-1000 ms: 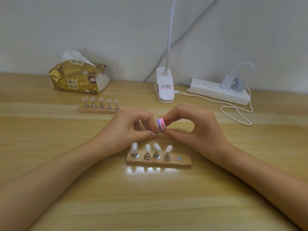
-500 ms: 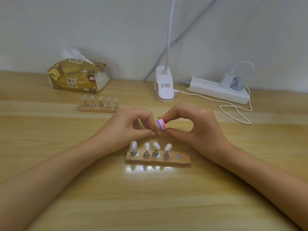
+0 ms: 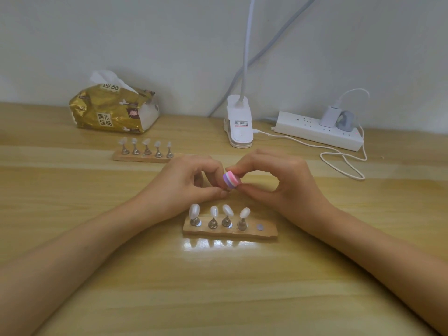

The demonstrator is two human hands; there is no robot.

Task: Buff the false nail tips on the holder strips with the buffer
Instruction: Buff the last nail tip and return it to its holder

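My right hand [image 3: 283,183] pinches a small pink and purple buffer block [image 3: 231,180] between thumb and fingers. My left hand [image 3: 184,183] pinches a small piece, mostly hidden by its fingertips, against the buffer's lower left side. Both hands hover just behind the near wooden holder strip [image 3: 266,232]. That strip carries several white nail tips [image 3: 194,210] on metal stands, and its rightmost spot shows only a bare metal disc [image 3: 260,226]. A second holder strip [image 3: 140,158] with several nail tips lies farther back on the left.
A gold tissue pack [image 3: 114,112] sits at the back left. A white clip lamp base [image 3: 240,124] stands behind my hands. A white power strip [image 3: 315,132] with a plugged charger lies at the back right, its cable [image 3: 339,161] looping on the wooden table [image 3: 218,287].
Both hands stay in place above the near strip. The buffer shifts only slightly against my left fingertips.
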